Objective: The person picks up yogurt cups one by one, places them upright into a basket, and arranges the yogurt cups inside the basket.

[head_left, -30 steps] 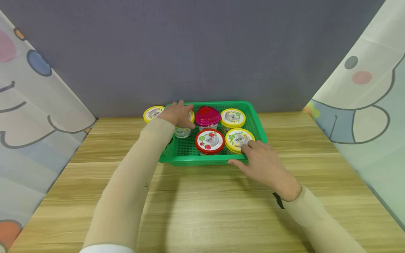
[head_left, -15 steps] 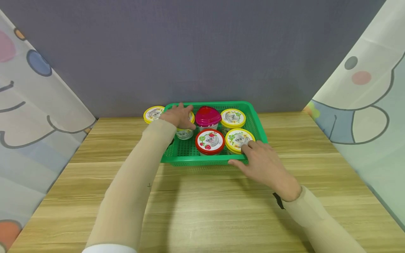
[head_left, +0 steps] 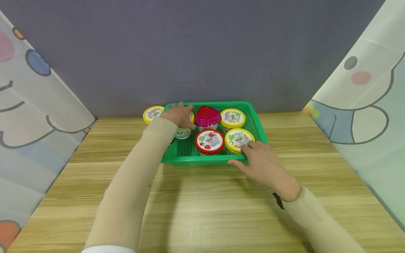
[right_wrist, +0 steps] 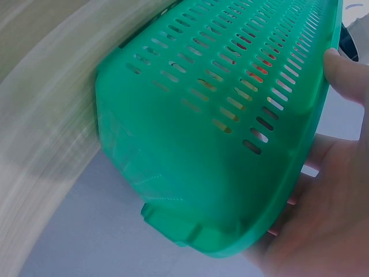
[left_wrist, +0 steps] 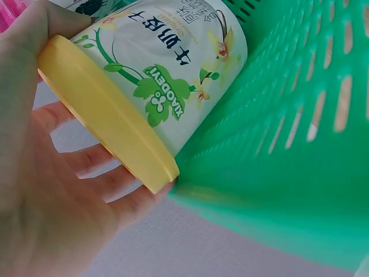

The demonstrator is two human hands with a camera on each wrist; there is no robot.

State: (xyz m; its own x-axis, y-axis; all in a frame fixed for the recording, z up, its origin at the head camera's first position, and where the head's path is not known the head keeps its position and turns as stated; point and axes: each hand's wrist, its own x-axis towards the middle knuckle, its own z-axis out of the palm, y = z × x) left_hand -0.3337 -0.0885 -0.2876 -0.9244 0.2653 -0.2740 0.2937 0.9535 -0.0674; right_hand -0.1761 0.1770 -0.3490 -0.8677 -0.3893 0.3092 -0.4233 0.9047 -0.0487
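In the head view a green plastic basket (head_left: pixel 202 159) stands at the back of the table. My left hand (head_left: pixel 178 116) reaches into its left side and grips a yellow-lidded tub (head_left: pixel 183 134) from above. The left wrist view shows thumb and fingers around the yellow lid (left_wrist: pixel 109 115), with the tub's white printed side right by the basket wall. My right hand (head_left: pixel 264 163) holds the front right rim, thumb outside and fingers over the edge. In the right wrist view the thumb (right_wrist: pixel 347 75) lies against the slotted outer side of the basket.
Inside the basket are a red-lidded tub (head_left: pixel 210 142), a magenta-lidded container (head_left: pixel 207 117) and two yellow-lidded tubs, one at the back (head_left: pixel 232 117) and one in front (head_left: pixel 239 137). Another yellow-lidded tub (head_left: pixel 153 113) sits left of the basket. A grey partition (head_left: pixel 202 52) rises behind.
My left hand and forearm have shifted very slightly to the right, still around the tub. My right hand stays on the basket's rim.
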